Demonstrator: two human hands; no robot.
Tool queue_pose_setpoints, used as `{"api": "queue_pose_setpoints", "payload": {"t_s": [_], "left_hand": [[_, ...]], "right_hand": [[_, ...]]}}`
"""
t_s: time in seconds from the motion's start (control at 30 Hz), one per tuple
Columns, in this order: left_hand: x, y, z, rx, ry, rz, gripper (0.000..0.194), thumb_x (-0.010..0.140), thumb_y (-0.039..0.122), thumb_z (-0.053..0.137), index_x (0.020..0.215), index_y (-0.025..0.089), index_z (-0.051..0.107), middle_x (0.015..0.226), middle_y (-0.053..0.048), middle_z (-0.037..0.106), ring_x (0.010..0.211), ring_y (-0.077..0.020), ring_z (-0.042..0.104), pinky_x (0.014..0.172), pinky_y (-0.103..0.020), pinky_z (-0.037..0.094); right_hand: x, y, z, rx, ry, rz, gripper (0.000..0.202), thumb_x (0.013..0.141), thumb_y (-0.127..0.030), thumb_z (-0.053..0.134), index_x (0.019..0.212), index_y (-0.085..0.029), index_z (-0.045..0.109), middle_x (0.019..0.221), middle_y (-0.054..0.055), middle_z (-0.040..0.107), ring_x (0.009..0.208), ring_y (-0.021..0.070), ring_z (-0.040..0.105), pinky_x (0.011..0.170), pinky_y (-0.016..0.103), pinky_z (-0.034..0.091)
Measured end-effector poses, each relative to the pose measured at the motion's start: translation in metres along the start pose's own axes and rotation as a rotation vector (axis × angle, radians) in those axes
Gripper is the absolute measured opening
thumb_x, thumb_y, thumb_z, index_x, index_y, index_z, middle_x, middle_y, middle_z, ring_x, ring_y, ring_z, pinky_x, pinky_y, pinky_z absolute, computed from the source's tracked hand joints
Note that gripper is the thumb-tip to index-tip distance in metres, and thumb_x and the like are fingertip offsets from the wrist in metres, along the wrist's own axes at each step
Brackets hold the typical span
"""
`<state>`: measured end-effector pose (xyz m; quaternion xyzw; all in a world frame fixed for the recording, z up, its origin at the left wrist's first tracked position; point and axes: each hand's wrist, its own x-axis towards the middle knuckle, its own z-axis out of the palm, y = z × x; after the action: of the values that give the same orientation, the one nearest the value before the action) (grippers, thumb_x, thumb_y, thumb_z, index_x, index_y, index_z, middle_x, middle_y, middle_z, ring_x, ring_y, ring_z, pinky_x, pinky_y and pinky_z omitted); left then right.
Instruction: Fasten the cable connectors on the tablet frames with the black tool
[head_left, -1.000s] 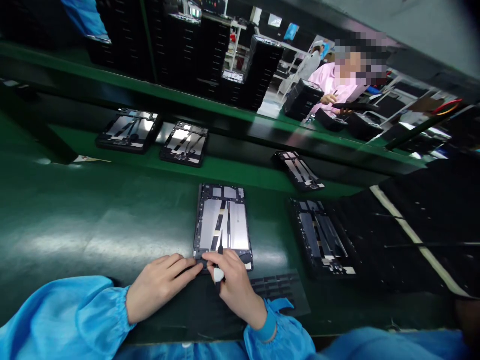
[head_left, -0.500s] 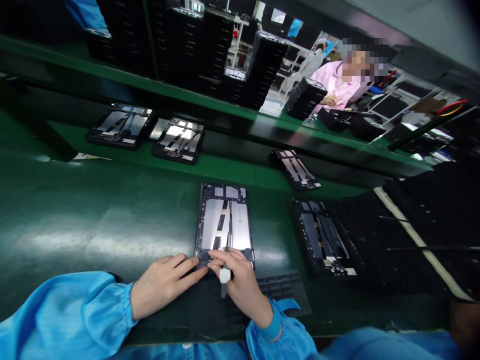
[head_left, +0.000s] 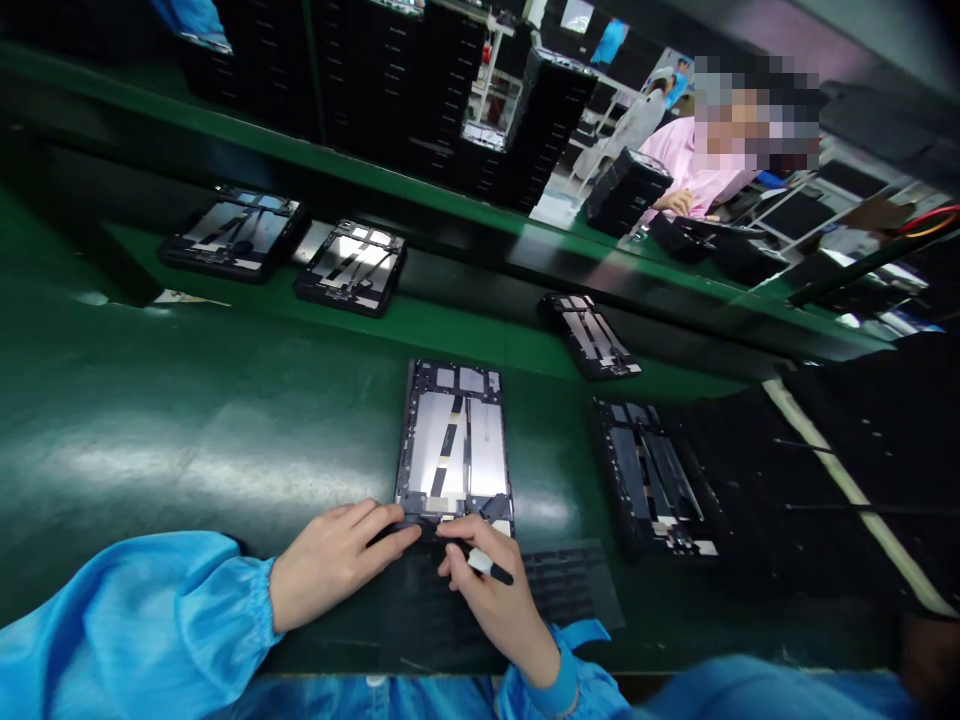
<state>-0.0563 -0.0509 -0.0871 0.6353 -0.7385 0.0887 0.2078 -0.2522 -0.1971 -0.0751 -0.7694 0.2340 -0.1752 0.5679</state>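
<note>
An opened tablet (head_left: pixel 487 440) lies on the green bench in front of me, its silver inner plates and dark ribbon cables showing. My left hand (head_left: pixel 341 555) is open, fingers stretched out, with the fingertips at the tablet's lower left edge. At the near edge, my right hand (head_left: pixel 487 585) is closed on a slim black tool with a white band (head_left: pixel 480 562). The tool lies slanted across the palm, and its tip is hidden by the fingers. A dark ribbed sheet (head_left: pixel 574 585) lies under and beside my right hand.
Another opened tablet (head_left: pixel 652 480) lies to the right, beside a black mat (head_left: pixel 795 500) with a pale strip. Along the back lie a slanted tablet (head_left: pixel 592 335) and two more at left. Dark stacks (head_left: pixel 390 110) fill the shelf. A person in pink (head_left: pixel 697 160) sits beyond.
In my right hand the tool has swung from upright, pointing up the tablet, to slanting down to the right. The view has shifted slightly; my left hand stays at the tablet's edge.
</note>
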Motion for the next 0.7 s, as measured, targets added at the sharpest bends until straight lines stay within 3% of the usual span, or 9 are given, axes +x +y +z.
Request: {"api": "queue_pose_setpoints", "payload": {"t_s": [0.2,0.4,0.57,0.7], "left_hand": [[-0.001,-0.001,0.001,-0.008,-0.012,0.017,0.032,0.106,0.013,0.04,0.13,0.019,0.06,0.112,-0.009,0.067,0.089,-0.0199,0.064,0.071,-0.029,0.055],[-0.007,-0.007,0.001,-0.009,-0.028,0.026,0.04,0.105,0.007,0.037,0.135,0.022,0.059,0.117,-0.008,0.068,0.096,-0.0198,0.066,0.078,-0.029,0.056],[-0.018,-0.013,0.007,-0.036,-0.021,0.053,0.039,0.106,0.011,0.039,0.139,0.022,0.056,0.121,-0.01,0.068,0.099,-0.02,0.067,0.083,-0.029,0.057],[-0.021,-0.013,0.013,-0.063,0.024,0.032,0.038,0.108,0.014,0.036,0.138,0.024,0.057,0.119,-0.009,0.068,0.098,-0.0199,0.066,0.08,-0.029,0.056]], "right_hand": [[-0.004,0.009,-0.012,-0.001,0.035,0.029,0.02,0.102,-0.033,0.057,0.1,-0.021,0.073,0.069,0.001,0.065,0.057,0.0156,0.065,0.051,0.024,0.055],[-0.005,0.01,-0.018,0.092,0.15,0.026,0.025,0.101,-0.04,0.061,0.096,-0.021,0.076,0.081,0.004,0.07,0.054,0.0135,0.066,0.045,0.023,0.058],[-0.005,0.005,-0.01,0.155,0.037,0.013,0.02,0.101,-0.035,0.064,0.106,-0.022,0.078,0.109,0.009,0.078,0.067,0.0174,0.076,0.053,0.026,0.064],[-0.001,-0.005,-0.008,0.062,-0.059,-0.084,0.018,0.1,-0.024,0.062,0.108,-0.023,0.078,0.111,0.007,0.079,0.072,0.0176,0.076,0.076,0.034,0.066]]}}
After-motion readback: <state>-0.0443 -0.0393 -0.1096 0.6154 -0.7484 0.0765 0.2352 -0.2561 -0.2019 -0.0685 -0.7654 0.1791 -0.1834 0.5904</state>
